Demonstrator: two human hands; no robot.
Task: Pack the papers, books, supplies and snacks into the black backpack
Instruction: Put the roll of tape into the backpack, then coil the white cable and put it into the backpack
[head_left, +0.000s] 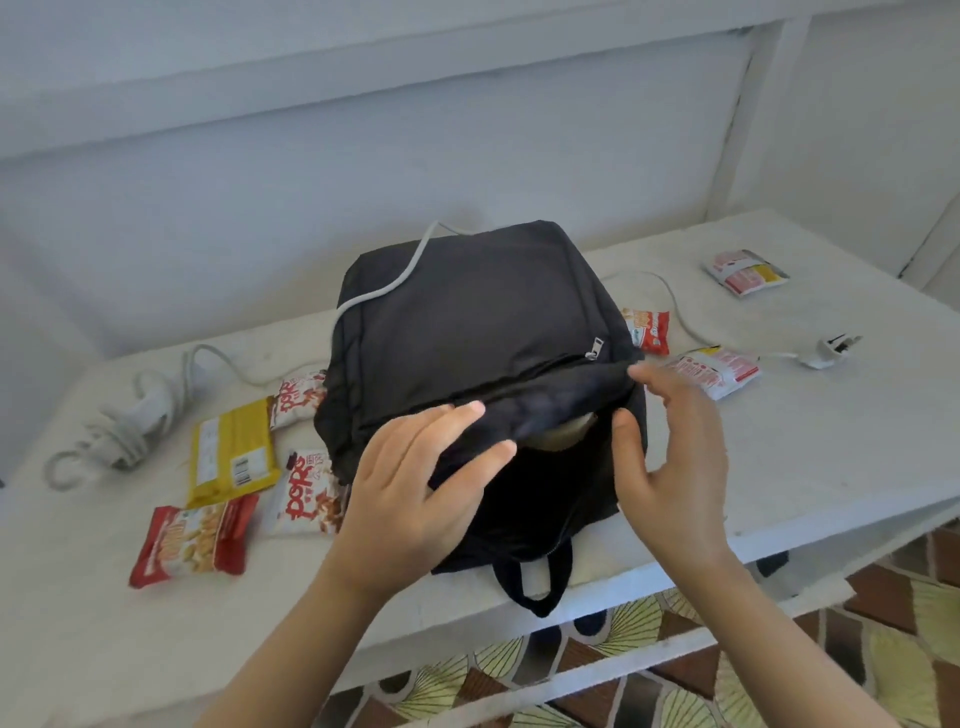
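**Holding the backpack's mouth open**

My left hand (415, 483) lies with straight fingers on the upper lip (561, 387) of the opening. My right hand (675, 457) is spread, its thumb touching the lip's right end and pinching nothing. The black backpack (467, 312) lies flat on the white table (831, 441), mouth toward me, something pale showing inside. I judge I should lift the lip high and hold the mouth wide before reaching for anything. Seven snack packets (231, 452) lie outside, four left of the bag and three right. One white cable (400, 275) crosses the bag.

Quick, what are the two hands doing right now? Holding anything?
Left hand: open, straight fingers resting on the backpack.
Right hand: open, beside the backpack opening, holding nothing.
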